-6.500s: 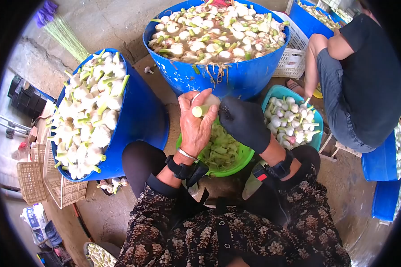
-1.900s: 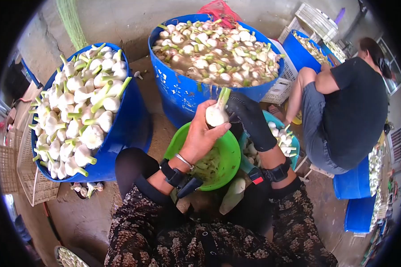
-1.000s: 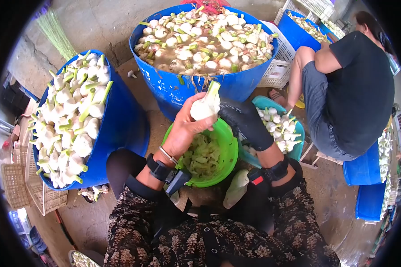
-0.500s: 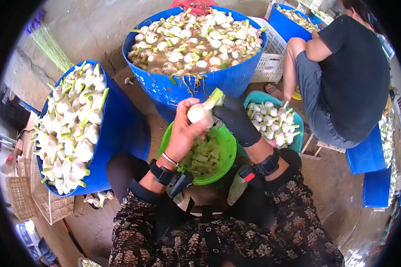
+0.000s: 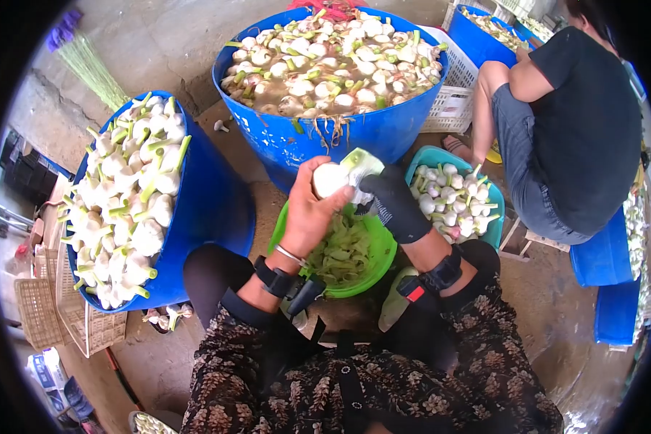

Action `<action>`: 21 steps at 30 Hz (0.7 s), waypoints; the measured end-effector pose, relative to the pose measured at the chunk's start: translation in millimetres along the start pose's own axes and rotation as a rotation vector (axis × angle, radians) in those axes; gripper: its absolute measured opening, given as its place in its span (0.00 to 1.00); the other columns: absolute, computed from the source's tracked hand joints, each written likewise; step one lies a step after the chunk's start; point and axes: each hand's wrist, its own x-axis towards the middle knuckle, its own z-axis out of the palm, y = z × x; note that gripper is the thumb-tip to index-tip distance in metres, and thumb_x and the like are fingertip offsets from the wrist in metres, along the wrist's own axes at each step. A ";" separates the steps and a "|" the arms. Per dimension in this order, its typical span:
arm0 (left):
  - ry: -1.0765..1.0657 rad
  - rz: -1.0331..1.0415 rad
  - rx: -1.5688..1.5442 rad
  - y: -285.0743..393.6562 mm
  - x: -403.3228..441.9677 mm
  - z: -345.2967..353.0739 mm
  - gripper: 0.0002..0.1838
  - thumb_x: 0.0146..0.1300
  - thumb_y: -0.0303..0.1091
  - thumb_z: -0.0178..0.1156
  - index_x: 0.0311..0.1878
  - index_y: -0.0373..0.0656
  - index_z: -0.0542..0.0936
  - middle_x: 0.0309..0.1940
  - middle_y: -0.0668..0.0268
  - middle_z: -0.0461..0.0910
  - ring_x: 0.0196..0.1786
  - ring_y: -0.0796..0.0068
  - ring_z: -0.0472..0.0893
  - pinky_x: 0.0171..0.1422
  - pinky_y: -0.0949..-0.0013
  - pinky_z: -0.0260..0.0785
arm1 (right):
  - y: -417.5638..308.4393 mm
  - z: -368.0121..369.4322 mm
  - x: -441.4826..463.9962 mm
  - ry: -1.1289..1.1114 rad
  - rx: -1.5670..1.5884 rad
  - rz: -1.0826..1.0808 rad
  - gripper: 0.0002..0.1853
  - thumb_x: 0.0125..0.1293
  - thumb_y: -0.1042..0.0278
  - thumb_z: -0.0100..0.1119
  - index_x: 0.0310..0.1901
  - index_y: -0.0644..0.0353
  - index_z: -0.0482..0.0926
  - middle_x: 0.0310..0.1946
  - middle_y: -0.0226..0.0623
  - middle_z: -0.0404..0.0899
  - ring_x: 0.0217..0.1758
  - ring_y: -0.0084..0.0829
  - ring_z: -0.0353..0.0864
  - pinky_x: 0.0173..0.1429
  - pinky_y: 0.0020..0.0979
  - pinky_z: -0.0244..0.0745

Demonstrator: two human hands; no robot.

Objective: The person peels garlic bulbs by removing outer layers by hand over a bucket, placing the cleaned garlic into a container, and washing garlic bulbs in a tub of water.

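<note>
My left hand, bare, has its fingers wrapped round a white garlic bulb in the middle of the view. On my right hand is a black glove; it is closed on the pale green outer skin at the bulb's stem end, which stands partly away from the bulb. Some of the right fingertips are hidden behind that skin. Below both hands is a bright green basin with loose green-white peelings in it.
Blue tubs of garlic stand at left and ahead, the latter with murky water. A teal basin of garlic bulbs lies to my right. Beyond it sits a person in a black shirt. Plastic crates are at far left.
The outer skin has been drawn further from the bulb and spread open by my right hand. The whole scene has shifted slightly to the right in view.
</note>
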 end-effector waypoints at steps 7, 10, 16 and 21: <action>-0.315 -0.300 -0.578 40.0 -3.3 -10.5 0.34 0.48 0.28 0.61 0.62 0.36 0.67 0.41 0.58 0.78 0.34 0.69 0.79 0.37 0.67 0.75 | 0.8 -19.5 12.7 0.020 0.160 0.123 0.11 0.57 0.67 0.54 0.39 0.63 0.79 0.28 0.31 0.79 0.26 0.25 0.79 0.25 0.27 0.75; -0.399 -0.303 -0.651 36.6 -0.8 -16.0 0.36 0.47 0.29 0.62 0.63 0.38 0.64 0.40 0.57 0.78 0.33 0.70 0.78 0.36 0.68 0.75 | 0.6 -18.6 14.4 0.067 -0.025 0.076 0.09 0.57 0.67 0.54 0.36 0.62 0.79 0.27 0.31 0.78 0.25 0.26 0.79 0.26 0.27 0.73; -0.536 -0.288 -0.551 50.6 -10.8 -21.0 0.37 0.44 0.30 0.66 0.59 0.45 0.60 0.40 0.58 0.77 0.32 0.70 0.78 0.36 0.69 0.75 | 8.1 -42.0 31.4 0.218 -0.195 -0.103 0.08 0.57 0.67 0.56 0.33 0.62 0.80 0.24 0.37 0.79 0.26 0.32 0.79 0.30 0.32 0.71; -0.426 -0.091 -0.348 34.6 3.0 -36.6 0.31 0.48 0.27 0.69 0.56 0.46 0.67 0.49 0.65 0.74 0.51 0.73 0.76 0.56 0.69 0.71 | 15.1 -37.0 15.0 -0.030 -1.246 -0.289 0.11 0.56 0.59 0.58 0.35 0.55 0.83 0.25 0.41 0.81 0.31 0.45 0.81 0.36 0.42 0.75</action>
